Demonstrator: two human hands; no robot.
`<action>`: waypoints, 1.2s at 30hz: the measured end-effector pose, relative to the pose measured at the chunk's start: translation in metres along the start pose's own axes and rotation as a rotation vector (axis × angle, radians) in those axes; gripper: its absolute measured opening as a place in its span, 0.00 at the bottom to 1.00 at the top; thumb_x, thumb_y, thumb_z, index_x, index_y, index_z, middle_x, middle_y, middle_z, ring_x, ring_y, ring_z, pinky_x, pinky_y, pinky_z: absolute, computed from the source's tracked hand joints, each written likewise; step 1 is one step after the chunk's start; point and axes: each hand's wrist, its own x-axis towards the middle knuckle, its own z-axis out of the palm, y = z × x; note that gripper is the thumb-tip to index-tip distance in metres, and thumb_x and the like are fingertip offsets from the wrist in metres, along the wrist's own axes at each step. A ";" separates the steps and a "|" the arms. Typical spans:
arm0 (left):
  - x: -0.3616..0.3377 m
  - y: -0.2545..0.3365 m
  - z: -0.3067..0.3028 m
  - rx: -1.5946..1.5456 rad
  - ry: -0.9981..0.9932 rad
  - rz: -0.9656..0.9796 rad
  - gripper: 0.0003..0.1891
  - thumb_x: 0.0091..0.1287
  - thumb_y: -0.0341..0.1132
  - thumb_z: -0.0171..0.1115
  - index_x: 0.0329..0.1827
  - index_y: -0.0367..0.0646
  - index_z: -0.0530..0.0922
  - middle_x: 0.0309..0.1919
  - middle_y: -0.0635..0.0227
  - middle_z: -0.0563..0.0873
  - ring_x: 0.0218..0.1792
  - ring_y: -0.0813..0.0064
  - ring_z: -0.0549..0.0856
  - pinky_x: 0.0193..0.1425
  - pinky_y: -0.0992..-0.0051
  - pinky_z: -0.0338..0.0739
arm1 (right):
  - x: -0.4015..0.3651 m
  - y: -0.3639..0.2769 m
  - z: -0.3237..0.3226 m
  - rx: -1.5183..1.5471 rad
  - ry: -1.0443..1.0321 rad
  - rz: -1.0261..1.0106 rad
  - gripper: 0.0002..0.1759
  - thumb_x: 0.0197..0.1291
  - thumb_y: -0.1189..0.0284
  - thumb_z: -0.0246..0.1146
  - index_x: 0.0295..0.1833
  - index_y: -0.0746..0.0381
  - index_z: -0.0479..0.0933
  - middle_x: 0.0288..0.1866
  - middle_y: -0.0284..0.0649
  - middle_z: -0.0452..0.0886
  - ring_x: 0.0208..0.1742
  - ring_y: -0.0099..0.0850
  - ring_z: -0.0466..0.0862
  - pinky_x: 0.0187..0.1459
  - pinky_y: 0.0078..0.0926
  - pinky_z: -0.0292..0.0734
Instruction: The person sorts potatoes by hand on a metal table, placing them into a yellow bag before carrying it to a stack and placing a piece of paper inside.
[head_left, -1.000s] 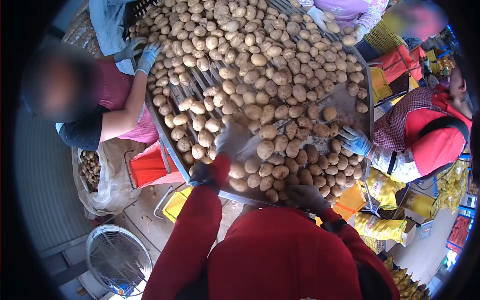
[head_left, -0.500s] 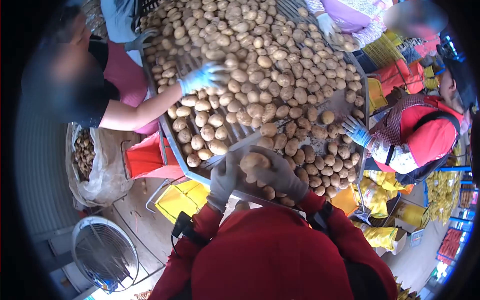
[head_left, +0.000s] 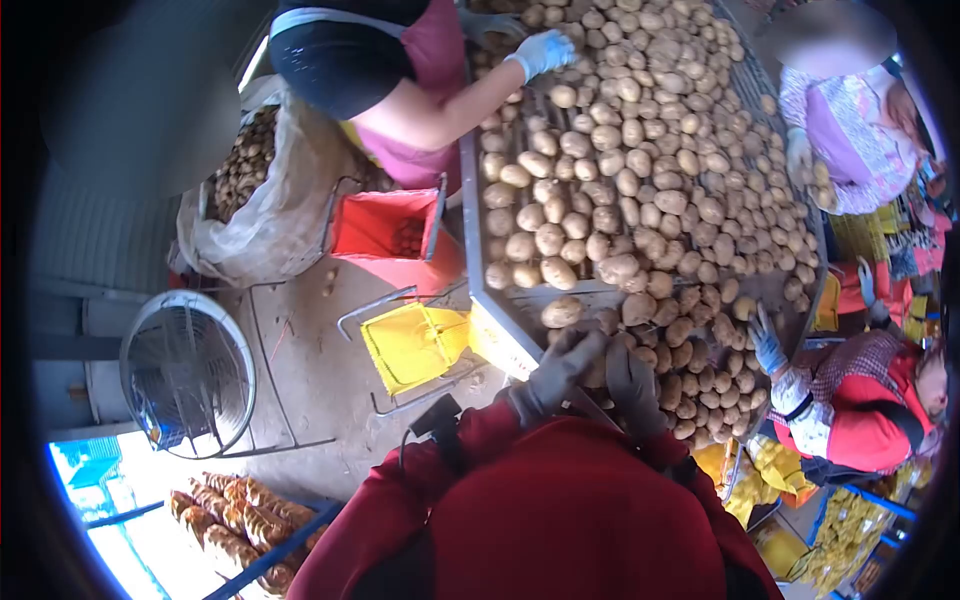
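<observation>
My left hand, in a grey glove, is at the near edge of the sorting table with its fingers curled toward the right hand. My right hand, gloved the same way, is close beside it, fingers bent downward. Between them shows a brown potato, mostly covered by the gloves; both hands appear closed on it. A loose potato rests on the metal strip just beyond my left hand. Many more potatoes cover the slatted table, with a dense heap right of my hands.
A co-worker's blue-gloved hand reaches over the far left potatoes; another's blue glove is at the right edge. A third person stands far right. Left are a red bin, yellow chute, white sack and fan.
My view has swung left, so the table appears further right. My hands have lowered toward the table edge, and the potato between them is more hidden. The left co-worker's hand has moved farther up the table.
</observation>
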 end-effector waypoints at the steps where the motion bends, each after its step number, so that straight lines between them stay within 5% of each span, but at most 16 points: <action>1: -0.009 0.001 -0.009 -0.024 0.012 -0.059 0.23 0.80 0.43 0.58 0.70 0.37 0.75 0.63 0.62 0.81 0.63 0.68 0.81 0.68 0.69 0.77 | 0.002 -0.007 0.003 -0.034 -0.032 -0.036 0.24 0.71 0.65 0.64 0.67 0.65 0.74 0.42 0.47 0.82 0.37 0.44 0.87 0.37 0.36 0.82; 4: -0.037 0.015 -0.054 -0.206 0.189 -0.213 0.18 0.75 0.38 0.65 0.64 0.39 0.78 0.53 0.63 0.85 0.53 0.72 0.85 0.58 0.72 0.82 | 0.016 -0.024 0.004 0.441 0.051 -0.028 0.16 0.65 0.63 0.69 0.52 0.62 0.81 0.44 0.42 0.86 0.27 0.36 0.87 0.24 0.34 0.78; 7: -0.060 -0.011 -0.148 -0.008 0.581 -0.124 0.12 0.78 0.34 0.62 0.60 0.40 0.79 0.44 0.70 0.86 0.43 0.78 0.85 0.47 0.76 0.82 | 0.011 -0.011 0.009 0.299 0.269 -0.039 0.16 0.67 0.62 0.68 0.55 0.58 0.82 0.43 0.44 0.87 0.31 0.36 0.89 0.29 0.35 0.82; 8: -0.070 -0.029 -0.198 0.192 0.565 -0.024 0.19 0.77 0.38 0.63 0.64 0.36 0.78 0.47 0.63 0.87 0.43 0.68 0.86 0.49 0.66 0.84 | 0.002 -0.007 -0.003 0.469 0.203 0.128 0.16 0.68 0.61 0.66 0.57 0.54 0.82 0.40 0.47 0.87 0.33 0.40 0.90 0.31 0.38 0.84; 9: -0.074 -0.031 -0.237 1.101 0.636 0.022 0.24 0.76 0.39 0.62 0.70 0.33 0.75 0.54 0.51 0.87 0.52 0.52 0.87 0.58 0.57 0.82 | -0.010 0.003 -0.004 0.465 0.095 0.253 0.16 0.68 0.61 0.66 0.58 0.54 0.82 0.39 0.47 0.87 0.35 0.42 0.90 0.33 0.40 0.84; 11: -0.075 -0.075 -0.288 1.550 0.920 -0.049 0.26 0.76 0.37 0.61 0.73 0.31 0.73 0.61 0.42 0.84 0.61 0.42 0.83 0.66 0.54 0.78 | -0.027 0.020 0.003 0.490 -0.116 0.471 0.18 0.68 0.61 0.64 0.60 0.53 0.81 0.38 0.49 0.87 0.37 0.46 0.89 0.37 0.45 0.85; 14: -0.026 -0.031 -0.235 1.321 0.665 0.377 0.24 0.77 0.36 0.61 0.73 0.37 0.74 0.57 0.46 0.85 0.53 0.51 0.87 0.59 0.59 0.82 | -0.056 0.034 0.011 0.554 -0.168 0.545 0.19 0.70 0.60 0.62 0.63 0.53 0.78 0.39 0.50 0.87 0.45 0.52 0.89 0.46 0.52 0.83; 15: -0.011 -0.010 -0.194 1.065 0.553 0.141 0.22 0.76 0.34 0.61 0.71 0.39 0.76 0.58 0.47 0.86 0.53 0.51 0.88 0.59 0.59 0.82 | -0.064 0.037 0.018 0.578 -0.204 0.569 0.20 0.70 0.60 0.62 0.63 0.53 0.77 0.41 0.50 0.87 0.46 0.53 0.88 0.48 0.53 0.82; 16: 0.004 0.006 -0.153 0.928 0.429 0.119 0.20 0.76 0.32 0.62 0.69 0.39 0.78 0.56 0.49 0.87 0.54 0.52 0.88 0.57 0.59 0.83 | -0.071 0.037 0.024 0.530 -0.178 0.546 0.20 0.70 0.59 0.62 0.64 0.52 0.76 0.43 0.51 0.87 0.47 0.54 0.88 0.48 0.53 0.82; 18: 0.028 0.020 -0.086 1.111 0.103 0.276 0.18 0.75 0.35 0.60 0.65 0.41 0.79 0.56 0.45 0.85 0.51 0.44 0.87 0.55 0.54 0.83 | -0.084 0.033 0.033 0.438 -0.126 0.495 0.20 0.71 0.58 0.61 0.65 0.52 0.75 0.48 0.51 0.87 0.48 0.56 0.87 0.48 0.54 0.82; 20: 0.057 0.015 -0.037 1.121 -0.145 0.034 0.23 0.74 0.44 0.61 0.69 0.48 0.77 0.59 0.46 0.83 0.54 0.43 0.86 0.59 0.50 0.80 | -0.091 0.028 0.030 0.507 -0.280 0.575 0.16 0.73 0.59 0.60 0.59 0.54 0.78 0.51 0.50 0.87 0.50 0.53 0.87 0.46 0.52 0.83; 25: 0.134 -0.023 -0.003 1.106 -0.470 0.189 0.31 0.73 0.45 0.63 0.78 0.50 0.67 0.58 0.53 0.83 0.53 0.46 0.85 0.60 0.52 0.80 | -0.098 0.025 -0.001 0.652 -0.231 0.698 0.20 0.74 0.59 0.60 0.65 0.56 0.79 0.55 0.49 0.88 0.57 0.48 0.87 0.53 0.45 0.83; 26: 0.139 -0.016 -0.004 0.942 -0.533 0.043 0.31 0.74 0.42 0.62 0.79 0.50 0.66 0.59 0.57 0.82 0.53 0.54 0.85 0.58 0.57 0.80 | -0.105 0.029 0.004 0.674 -0.211 0.726 0.22 0.74 0.59 0.60 0.67 0.57 0.78 0.55 0.48 0.88 0.57 0.47 0.88 0.55 0.43 0.83; 29: 0.100 0.068 0.006 0.171 -0.554 -0.433 0.32 0.77 0.31 0.60 0.83 0.47 0.62 0.60 0.69 0.81 0.51 0.76 0.84 0.53 0.72 0.82 | -0.101 0.043 0.002 0.784 -0.072 0.761 0.25 0.75 0.60 0.61 0.71 0.59 0.76 0.55 0.47 0.88 0.57 0.41 0.88 0.58 0.37 0.82; 33: 0.067 0.087 0.008 -0.027 -0.573 -0.344 0.34 0.77 0.30 0.61 0.84 0.45 0.60 0.64 0.66 0.80 0.55 0.79 0.83 0.55 0.77 0.81 | -0.058 0.052 -0.028 1.183 0.255 0.666 0.26 0.76 0.61 0.59 0.74 0.60 0.73 0.54 0.46 0.87 0.55 0.35 0.88 0.58 0.32 0.81; 36: 0.058 0.073 0.006 0.117 -0.539 -0.146 0.35 0.74 0.33 0.65 0.83 0.44 0.62 0.67 0.62 0.80 0.58 0.72 0.84 0.61 0.73 0.81 | -0.012 0.048 -0.059 0.843 0.246 0.390 0.27 0.76 0.61 0.59 0.75 0.59 0.71 0.53 0.48 0.87 0.53 0.38 0.88 0.54 0.33 0.83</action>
